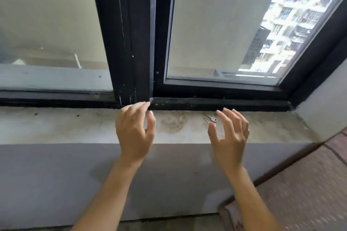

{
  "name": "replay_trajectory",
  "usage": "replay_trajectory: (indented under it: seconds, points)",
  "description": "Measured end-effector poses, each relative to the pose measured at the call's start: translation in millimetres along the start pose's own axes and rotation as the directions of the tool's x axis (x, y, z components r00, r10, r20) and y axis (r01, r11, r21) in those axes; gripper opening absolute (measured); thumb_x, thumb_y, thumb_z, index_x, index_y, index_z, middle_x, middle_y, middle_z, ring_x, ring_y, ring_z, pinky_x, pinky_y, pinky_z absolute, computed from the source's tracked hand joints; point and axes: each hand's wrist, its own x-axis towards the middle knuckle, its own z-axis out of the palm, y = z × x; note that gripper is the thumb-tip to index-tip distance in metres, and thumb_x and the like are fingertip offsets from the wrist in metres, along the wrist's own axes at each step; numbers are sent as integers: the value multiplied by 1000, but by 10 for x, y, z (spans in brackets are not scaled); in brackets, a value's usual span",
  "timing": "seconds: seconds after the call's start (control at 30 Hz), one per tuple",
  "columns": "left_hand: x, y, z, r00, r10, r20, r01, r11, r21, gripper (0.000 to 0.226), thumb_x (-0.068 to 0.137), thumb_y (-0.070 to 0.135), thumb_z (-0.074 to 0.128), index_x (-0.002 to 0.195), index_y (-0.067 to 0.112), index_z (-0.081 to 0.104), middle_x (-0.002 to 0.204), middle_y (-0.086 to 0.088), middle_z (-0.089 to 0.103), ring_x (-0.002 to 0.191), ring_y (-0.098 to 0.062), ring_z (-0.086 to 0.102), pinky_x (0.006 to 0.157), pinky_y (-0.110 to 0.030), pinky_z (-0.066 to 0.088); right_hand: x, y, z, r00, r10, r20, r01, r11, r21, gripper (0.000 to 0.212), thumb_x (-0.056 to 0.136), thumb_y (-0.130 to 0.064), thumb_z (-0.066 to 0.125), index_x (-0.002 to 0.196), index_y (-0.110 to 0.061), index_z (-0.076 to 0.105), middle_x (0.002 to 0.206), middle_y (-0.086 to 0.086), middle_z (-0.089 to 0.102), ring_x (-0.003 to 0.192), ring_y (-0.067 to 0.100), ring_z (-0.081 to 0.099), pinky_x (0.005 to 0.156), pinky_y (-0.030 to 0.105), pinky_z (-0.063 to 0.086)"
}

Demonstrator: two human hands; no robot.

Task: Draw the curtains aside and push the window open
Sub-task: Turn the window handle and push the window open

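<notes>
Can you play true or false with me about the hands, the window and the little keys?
1. Both hands are empty. True: the left hand and right hand are open and hold nothing.
2. The keys are in the right hand. False: the keys lie on the window sill.
3. The left hand's fingertips are near the bottom of the dark middle window frame. True.
4. A curtain covers the glass. False: the glass is bare, and buildings show through the right pane.
5. The sill is spotless. False: it is stained and dusty.
</notes>
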Motion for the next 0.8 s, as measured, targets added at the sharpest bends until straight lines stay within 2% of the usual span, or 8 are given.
replay_trajectory:
  seconds: [0.07, 0.13, 0.23, 0.37, 0.47, 0.6, 0.67, 0.8]
  points:
    - [322, 74, 105, 998, 53, -27, -53, 999, 8, 31, 86, 23, 43, 101, 5, 64, 99, -13, 70, 96, -27, 59, 85, -32, 41, 455, 34, 135, 998, -36, -51, 37, 999, 18, 26, 83, -29, 56, 105, -17, 52, 104, 20, 67, 109, 23, 45, 98, 22, 31]
    - [606, 166, 196, 990, 114, -80, -112, 993, 35, 31, 86, 23, 43, 102, 6, 64, 101, -13, 70, 98, -25, 56, 83, -34, 44, 910, 17, 260, 990, -98, -104, 103, 994, 43, 26, 81, -25, 58, 105, -18, 50, 103, 19, 67, 109, 22, 44, 98, 16, 26]
    - [1017, 333, 309, 957, 231, -177, -221, 972, 73, 27, 85, 21, 47, 103, 8, 62, 105, -16, 68, 102, -22, 51, 81, -38, 48, 1551, -64, 394, 960, -215, -177, 227, 973, 51, 26, 82, -26, 57, 105, -18, 49, 105, 19, 67, 108, 22, 43, 91, 25, 30]
    - [1637, 650, 353, 909, 343, -235, -311, 936, 163, 26, 86, 21, 47, 109, 12, 54, 116, -20, 63, 106, -34, 57, 85, -44, 49, 2328, -205, 398, 914, -298, -274, 320, 946, 40, 26, 82, -26, 57, 105, -18, 50, 109, 16, 66, 110, 21, 41, 87, 34, 39]
    - [2132, 927, 305, 863, 398, -313, -345, 914, 212, 30, 89, 22, 42, 113, 9, 55, 122, -22, 60, 111, -36, 55, 89, -45, 48, 2869, -257, 296, 874, -339, -349, 370, 929, 24, 23, 81, -23, 58, 103, -15, 58, 108, 16, 66, 109, 20, 41, 83, 38, 45]
    - [2632, 1240, 269, 819, 461, -342, -393, 884, 251, 41, 92, 26, 30, 120, 4, 51, 128, -27, 53, 118, -41, 51, 93, -47, 46, 3430, -257, 142, 877, -327, -352, 345, 939, -15, 27, 78, -22, 54, 100, -10, 65, 107, 16, 66, 108, 24, 45, 80, 41, 47]
    - [2809, 1280, 324, 814, 477, -332, -383, 870, 310, 39, 91, 23, 39, 125, 5, 46, 133, -27, 48, 123, -42, 46, 98, -46, 41, 3626, -259, 111, 883, -336, -328, 337, 940, -56, 29, 78, -23, 51, 101, -10, 64, 108, 18, 65, 107, 30, 50, 78, 42, 47]
    - [2987, 1269, 416, 842, 468, -270, -334, 843, 421, 54, 84, 25, 51, 133, 6, 37, 141, -29, 37, 132, -42, 33, 106, -46, 25, 3966, -433, -29, 866, -410, -285, 400, 911, -97, 33, 78, -25, 46, 102, -8, 63, 111, 21, 63, 106, 37, 53, 79, 46, 47]
